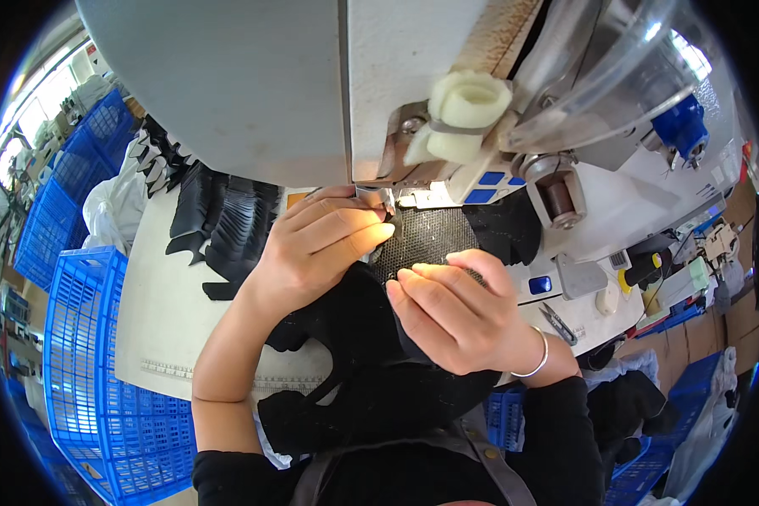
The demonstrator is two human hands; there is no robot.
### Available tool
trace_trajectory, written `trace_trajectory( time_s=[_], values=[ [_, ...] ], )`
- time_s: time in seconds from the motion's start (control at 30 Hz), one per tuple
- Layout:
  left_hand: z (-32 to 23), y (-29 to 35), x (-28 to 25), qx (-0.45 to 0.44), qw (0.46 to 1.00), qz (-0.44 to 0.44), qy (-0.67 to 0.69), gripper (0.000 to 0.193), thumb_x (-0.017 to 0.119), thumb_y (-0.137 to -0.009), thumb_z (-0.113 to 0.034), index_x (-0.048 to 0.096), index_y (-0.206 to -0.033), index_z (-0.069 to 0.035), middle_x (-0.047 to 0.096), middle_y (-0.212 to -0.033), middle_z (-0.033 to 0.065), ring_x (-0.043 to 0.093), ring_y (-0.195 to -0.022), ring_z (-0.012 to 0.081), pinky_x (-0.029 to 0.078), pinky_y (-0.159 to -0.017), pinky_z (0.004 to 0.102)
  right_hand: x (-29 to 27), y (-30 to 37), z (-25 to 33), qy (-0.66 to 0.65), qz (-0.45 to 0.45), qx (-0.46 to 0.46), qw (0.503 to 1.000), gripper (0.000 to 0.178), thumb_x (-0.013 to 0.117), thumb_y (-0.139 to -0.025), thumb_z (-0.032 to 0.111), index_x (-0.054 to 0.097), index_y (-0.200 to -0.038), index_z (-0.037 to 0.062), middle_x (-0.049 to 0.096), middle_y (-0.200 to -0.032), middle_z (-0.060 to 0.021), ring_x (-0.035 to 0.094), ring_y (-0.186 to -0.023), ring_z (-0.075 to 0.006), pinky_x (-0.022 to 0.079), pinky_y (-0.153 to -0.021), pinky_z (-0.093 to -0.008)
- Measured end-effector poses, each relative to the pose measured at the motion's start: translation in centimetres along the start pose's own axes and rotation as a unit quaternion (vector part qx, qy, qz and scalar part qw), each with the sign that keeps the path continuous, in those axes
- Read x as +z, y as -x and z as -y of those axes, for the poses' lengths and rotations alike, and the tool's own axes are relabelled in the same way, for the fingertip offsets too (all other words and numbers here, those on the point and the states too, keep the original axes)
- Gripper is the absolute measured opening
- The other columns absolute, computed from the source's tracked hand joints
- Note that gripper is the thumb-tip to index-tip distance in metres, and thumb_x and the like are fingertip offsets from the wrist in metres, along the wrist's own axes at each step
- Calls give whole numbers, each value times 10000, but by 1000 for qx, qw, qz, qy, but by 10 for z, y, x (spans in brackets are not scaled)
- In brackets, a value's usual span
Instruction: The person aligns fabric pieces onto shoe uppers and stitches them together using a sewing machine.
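Black mesh fabric (434,232) lies just right of the presser foot (390,201). I see the right hand (460,316) on the foot's near side, pinching the mesh; the left hand (325,244), closer to the foot, has bunched fingers, grip hidden.

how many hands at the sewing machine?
2: left hand beside the presser foot, right hand at the near edge of the black mesh fabric. No others visible.

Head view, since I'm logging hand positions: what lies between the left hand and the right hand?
In the head view, black mesh material lies between the left hand and right hand.
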State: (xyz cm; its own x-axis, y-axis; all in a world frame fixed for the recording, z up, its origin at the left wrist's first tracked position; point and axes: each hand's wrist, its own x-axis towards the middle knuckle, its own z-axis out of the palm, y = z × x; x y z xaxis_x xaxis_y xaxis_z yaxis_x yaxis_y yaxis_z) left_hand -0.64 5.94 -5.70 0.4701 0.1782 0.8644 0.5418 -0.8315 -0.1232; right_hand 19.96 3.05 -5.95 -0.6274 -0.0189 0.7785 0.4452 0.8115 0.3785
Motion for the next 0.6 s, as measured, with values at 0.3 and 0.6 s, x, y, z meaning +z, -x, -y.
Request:
trace_trajectory(
  time_s=[0.3,0.6],
  values=[
    [10,13,10,-98,991,-27,92,317,668,-638,115,699,-912,-42,677,-926,49,683,-847,235,572,-751,322,9,0,-5,1,-43,31,999,71,709,-744,48,645,-714,46,603,-784,-24,600,-695,-133,454,-740,-327],
    [-1,5,-9,-183,981,63,26,236,739,-749,-84,701,-976,-33,671,-945,72,657,-748,256,521,-666,336,7,13,-54,-196,33,123,972,359,732,-615,97,695,-969,146,631,-969,-6,602,-893,-229,381,-762,-396]
  ],
)
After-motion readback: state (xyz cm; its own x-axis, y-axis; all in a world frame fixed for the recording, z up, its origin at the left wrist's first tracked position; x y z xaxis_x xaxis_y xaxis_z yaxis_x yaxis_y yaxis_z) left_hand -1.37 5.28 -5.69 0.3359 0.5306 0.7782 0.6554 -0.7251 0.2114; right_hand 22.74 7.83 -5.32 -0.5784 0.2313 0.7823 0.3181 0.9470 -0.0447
